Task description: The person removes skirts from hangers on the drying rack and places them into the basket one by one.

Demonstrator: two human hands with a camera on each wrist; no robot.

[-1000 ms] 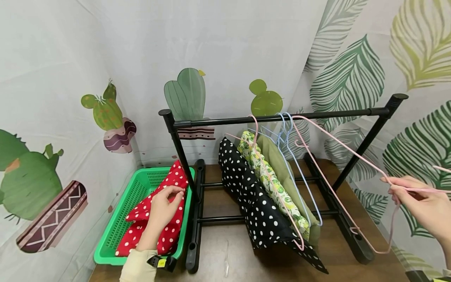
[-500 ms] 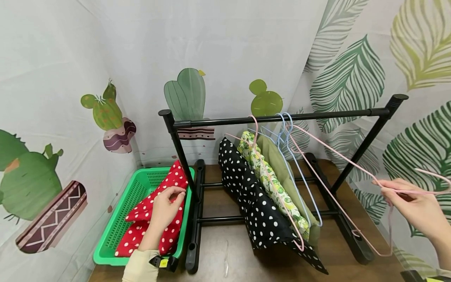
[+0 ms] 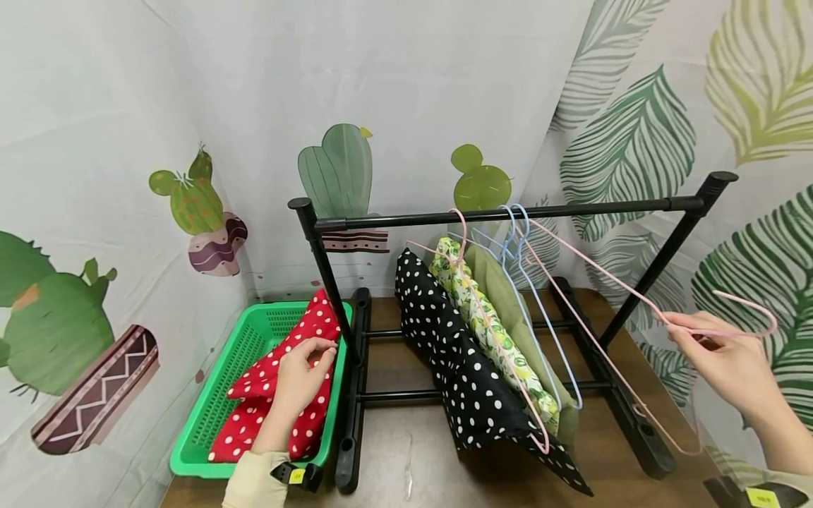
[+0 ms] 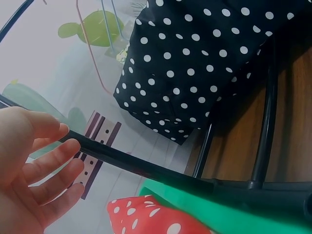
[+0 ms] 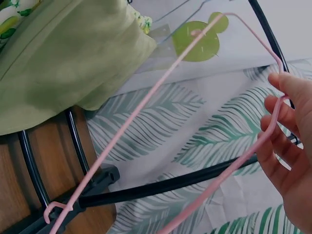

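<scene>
Your right hand (image 3: 724, 353) pinches a pink hanger (image 5: 214, 183) by its wire near the neck, between thumb and fingers, out at the right end of a black rack (image 3: 394, 220). The hanger tilts, its hook free beyond your hand and pointing back toward the left; its long frame stretches leftward across the rack's right side. Your left hand (image 3: 298, 377) grips nothing: its fingers are loosely bent above a red cloth with white dots (image 3: 244, 427), which lies folded in a green basket (image 3: 209, 395) at the rack's left foot.

Beneath the rack's top rail, side by side, you have a black garment with white dots (image 3: 451, 360), then a white one printed in green and yellow (image 3: 480, 305), then an olive garment (image 5: 83, 63). Hooked over the rail are a second pink hanger, whose wire runs down across the dotted cloth, and two blue hangers (image 3: 551, 331) to its right. Rack and basket stand on a brown wooden desk (image 3: 394, 367). Behind them hangs a pale curtain (image 3: 381, 70) with cactus pictures, meeting leaf-patterned fabric (image 3: 622, 120) on the right.
</scene>
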